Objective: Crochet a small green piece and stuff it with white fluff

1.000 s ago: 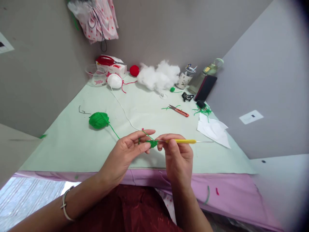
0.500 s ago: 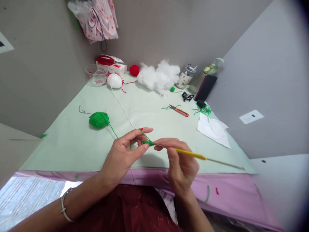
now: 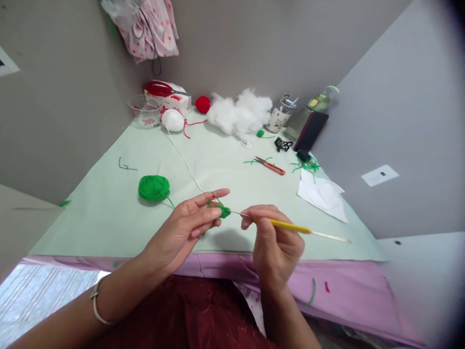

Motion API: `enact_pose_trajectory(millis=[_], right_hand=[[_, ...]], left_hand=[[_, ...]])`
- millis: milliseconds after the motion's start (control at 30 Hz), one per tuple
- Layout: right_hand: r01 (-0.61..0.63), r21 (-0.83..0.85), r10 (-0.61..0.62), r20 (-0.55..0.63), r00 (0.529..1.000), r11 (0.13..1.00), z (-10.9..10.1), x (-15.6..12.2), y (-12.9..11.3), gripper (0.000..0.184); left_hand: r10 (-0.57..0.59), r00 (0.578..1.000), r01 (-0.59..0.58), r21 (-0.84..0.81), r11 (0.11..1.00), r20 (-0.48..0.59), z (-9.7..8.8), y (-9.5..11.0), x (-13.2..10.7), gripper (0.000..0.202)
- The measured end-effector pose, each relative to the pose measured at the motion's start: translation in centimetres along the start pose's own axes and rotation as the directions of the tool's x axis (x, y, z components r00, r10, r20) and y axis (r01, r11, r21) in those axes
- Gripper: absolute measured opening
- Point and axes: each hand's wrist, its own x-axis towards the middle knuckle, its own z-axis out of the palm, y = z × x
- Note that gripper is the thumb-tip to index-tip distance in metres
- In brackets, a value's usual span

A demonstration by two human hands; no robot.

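Note:
My left hand [image 3: 183, 230] pinches a small green crochet piece [image 3: 224, 211] between thumb and fingers, with green yarn looped over the raised forefinger. My right hand [image 3: 274, 242] grips a yellow-handled crochet hook [image 3: 290, 227], its metal tip pointing into the green piece. The yarn runs back left to a green yarn ball [image 3: 154, 187] on the pale green table [image 3: 109, 213]. Both hands hover just above the table's near edge.
Orange snips [image 3: 271, 166] and green yarn scraps [image 3: 307, 166] lie mid-right beside white paper [image 3: 321, 194]. At the back are white stuffing [image 3: 240, 112], a red ball [image 3: 202, 104], a white ball [image 3: 173, 120], a box with red scissors [image 3: 167, 97], a cup [image 3: 278, 118] and a dark phone [image 3: 310, 131].
The hook's tail has swung down to the right and the right hand has drawn slightly away from the piece. The green yarn ball has shifted a little nearer and rightward.

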Motion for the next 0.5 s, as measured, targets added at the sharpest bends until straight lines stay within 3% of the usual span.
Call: enact_pose_trajectory(millis=[67,233,367,500], right_hand=[[-0.073,0.103,0.073,0.012,0.997,0.992,0.16,0.43,-0.19,0.02],[-0.027,0.02,0.025,0.08,0.997,0.999,0.41,0.29,-0.19,0.018],[-0.027,0.055,0.023,0.069,0.997,0.998,0.1,0.04,-0.04,0.018],[-0.206,0.3,0.2,0.051,0.978,0.931,-0.35,0.62,0.55,0.018]], left_hand=[[0.037,0.999,-0.037,0.078,0.996,0.007,0.05,-0.07,-0.02,0.043],[0.13,0.991,-0.122,0.191,0.974,-0.026,0.43,-0.44,-0.01,0.044],[0.032,0.999,-0.035,0.144,0.989,0.022,0.47,-0.1,0.07,0.054],[-0.076,0.991,0.072,0.044,0.996,0.112,0.07,0.31,0.06,0.049]])
